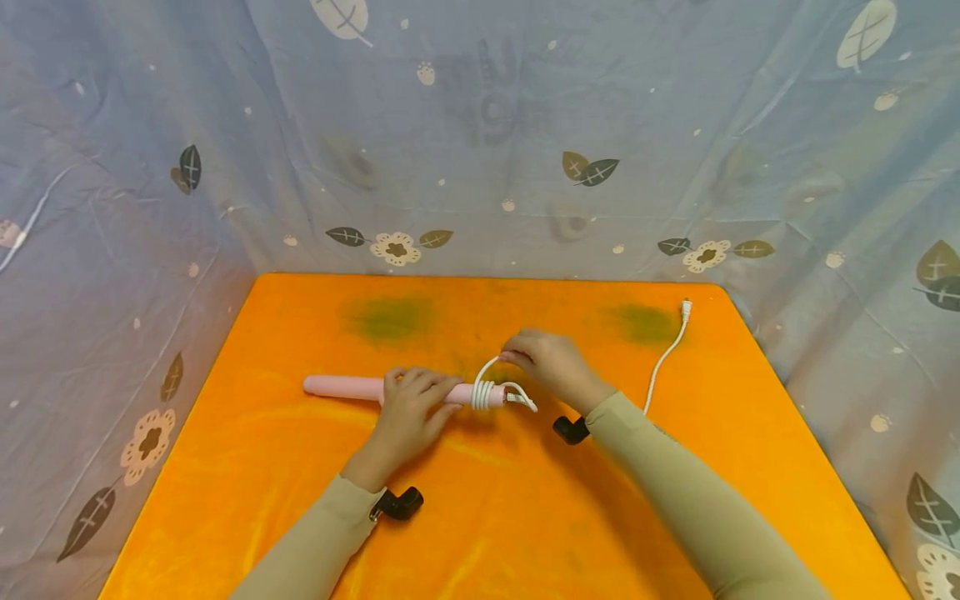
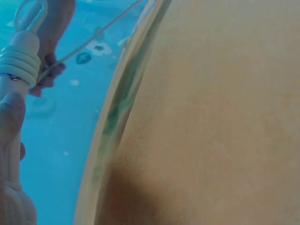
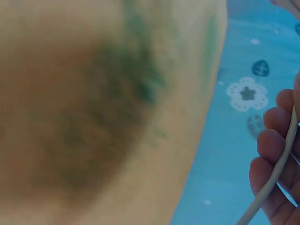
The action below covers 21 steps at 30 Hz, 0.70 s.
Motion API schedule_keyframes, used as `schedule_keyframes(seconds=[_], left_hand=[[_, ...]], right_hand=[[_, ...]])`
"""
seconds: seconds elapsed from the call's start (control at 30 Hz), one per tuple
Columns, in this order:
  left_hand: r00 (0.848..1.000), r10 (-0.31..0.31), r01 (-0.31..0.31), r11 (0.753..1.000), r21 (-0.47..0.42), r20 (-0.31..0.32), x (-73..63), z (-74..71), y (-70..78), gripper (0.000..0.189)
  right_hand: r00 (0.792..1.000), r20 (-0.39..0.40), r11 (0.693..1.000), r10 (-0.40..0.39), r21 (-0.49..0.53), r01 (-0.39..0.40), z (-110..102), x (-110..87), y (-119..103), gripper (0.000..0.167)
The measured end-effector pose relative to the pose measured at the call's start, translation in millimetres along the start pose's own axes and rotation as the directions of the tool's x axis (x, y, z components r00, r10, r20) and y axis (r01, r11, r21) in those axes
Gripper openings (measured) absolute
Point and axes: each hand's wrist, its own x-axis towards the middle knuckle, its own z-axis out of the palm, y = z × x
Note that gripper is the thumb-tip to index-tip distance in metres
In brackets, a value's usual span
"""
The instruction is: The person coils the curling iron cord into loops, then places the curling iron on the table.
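Observation:
A slim pink hair curling iron [image 1: 343, 387] lies crosswise over the table, its rounded end to the left. My left hand [image 1: 409, 407] grips it around the middle, and the thumb shows against its handle [image 2: 11, 85] in the left wrist view. Several turns of white power cord [image 1: 482, 396] wrap the right end of the iron, with a small loop past the tip. Just beyond that end, my right hand [image 1: 553, 367] pinches the cord with its fingertips. In the right wrist view the cord [image 3: 274, 178] runs across the fingers [image 3: 271, 145].
The cord's free stretch comes out behind the right forearm and ends in a two-pin plug [image 1: 686, 308] near the table's back right corner. An orange cloth [image 1: 480, 517] covers the table. Patterned grey-blue curtains [image 1: 480, 125] hang around its back and sides.

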Motion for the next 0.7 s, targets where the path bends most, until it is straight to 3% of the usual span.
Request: schedule_keyframes(seconds=[0.1,0.3,0.47,0.53,0.63,0.7], left_hand=[[1.0,0.002,-0.002,1.0,-0.012,-0.01,1.4,0.7,-0.1,0.042],[1.0,-0.005,0.004,1.0,-0.007,-0.021,4.6,-1.2,0.9,0.04],[0.998,-0.038,0.037,0.999,-0.022,-0.047,8.8,-2.0,2.4,0.043],[0.997,-0.062,0.06,0.998,-0.025,-0.053,10.5,-1.7,2.4,0.042],[0.993,-0.095,0.093,0.995,-0.026,-0.065,12.8,-0.4,2.0,0.041],[0.991,-0.114,0.112,0.993,-0.027,-0.075,14.3,0.0,2.1,0.04]], right_hand=[[0.997,0.057,0.999,0.044,0.002,-0.044,9.8,-4.9,1.0,0.008],[0.984,0.153,0.989,0.095,0.102,-0.112,26.6,-12.2,-2.5,0.011],[0.987,0.126,0.971,0.1,0.205,-0.125,37.1,-20.0,-8.6,0.016],[0.986,0.108,0.949,0.13,0.274,-0.155,41.9,-23.4,-12.5,0.013],[0.983,0.071,0.946,0.17,0.269,-0.183,49.4,-26.1,-20.9,0.003],[0.981,0.059,0.959,0.184,0.206,-0.193,53.4,-27.0,-27.8,0.006]])
